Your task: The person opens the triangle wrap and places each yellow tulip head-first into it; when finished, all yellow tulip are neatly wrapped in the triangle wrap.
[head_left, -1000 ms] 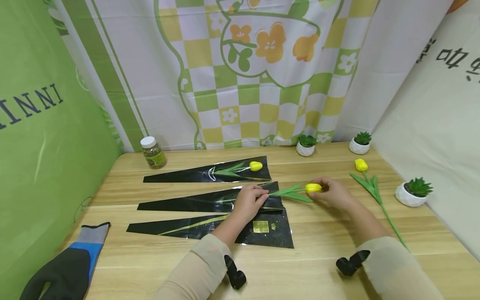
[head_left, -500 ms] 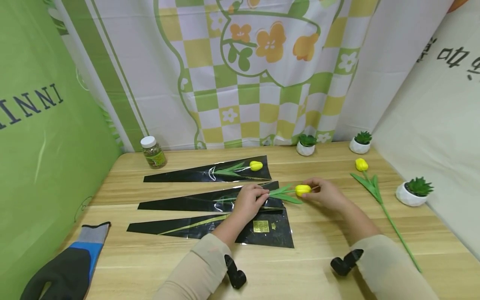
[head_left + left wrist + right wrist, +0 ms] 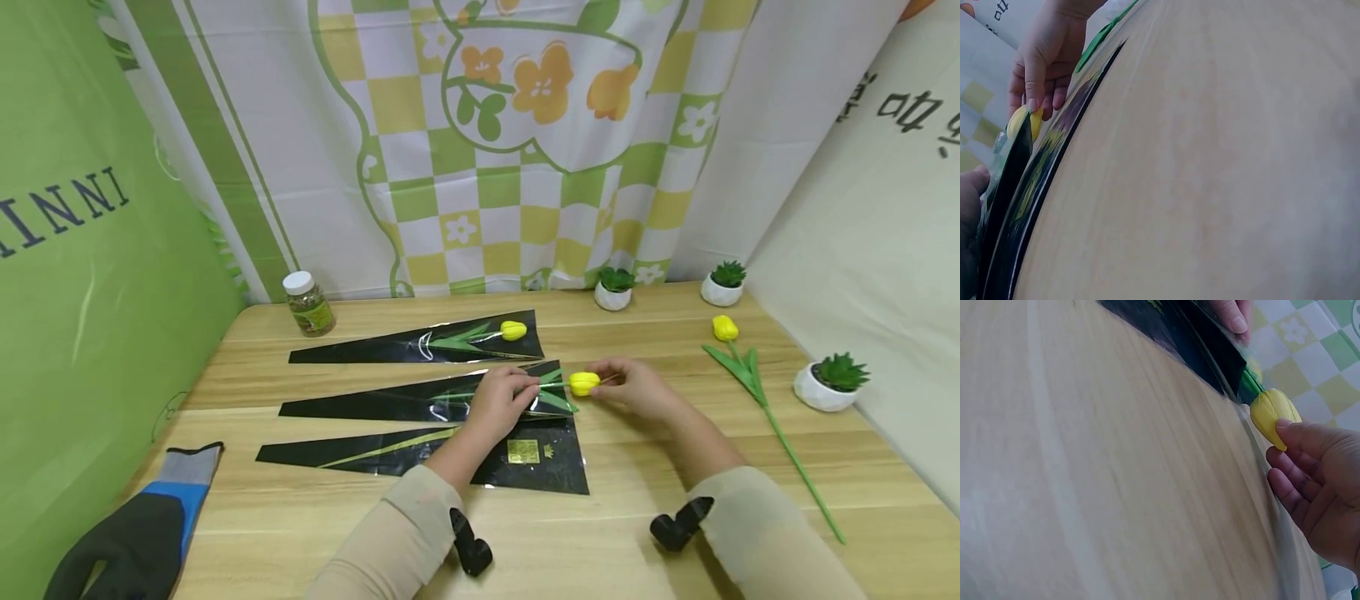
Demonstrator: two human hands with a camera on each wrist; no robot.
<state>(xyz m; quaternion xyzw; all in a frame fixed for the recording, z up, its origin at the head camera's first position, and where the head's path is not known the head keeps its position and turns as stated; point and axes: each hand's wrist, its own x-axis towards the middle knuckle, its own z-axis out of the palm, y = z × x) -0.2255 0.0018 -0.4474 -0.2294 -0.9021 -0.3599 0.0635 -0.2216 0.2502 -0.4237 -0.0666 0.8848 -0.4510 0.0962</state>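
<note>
Head view: the right hand (image 3: 633, 389) pinches the yellow bloom of an artificial tulip with green stem and leaves (image 3: 583, 383), its grip narrow, thumb and fingertips closed on the bud. The stem and leaves are seen already inside the middle black-and-clear tapered plastic sleeve (image 3: 390, 404); the bloom lies just outside the sleeve mouth. The left hand (image 3: 501, 402) holds the mouth of that sleeve against the pale wooden surface (image 3: 600, 542), fingers curled on its edge.

Progress, as judged: insertion of this flower is nearly complete, only the bloom being left outside.

Count:
- Sleeves: three. The far sleeve (image 3: 360, 350) is filled with a tulip (image 3: 513, 331); the near sleeve (image 3: 420, 454) is seemingly empty.
- Yellow tulips: three; one loose tulip (image 3: 738, 362) lies unwrapped at the right.
- Small white pots of succulents: three (image 3: 612, 292) (image 3: 722, 285) (image 3: 822, 383).
- Jar with white lid (image 3: 306, 305): one.
- Black, blue and grey glove (image 3: 135, 533): one.
</note>
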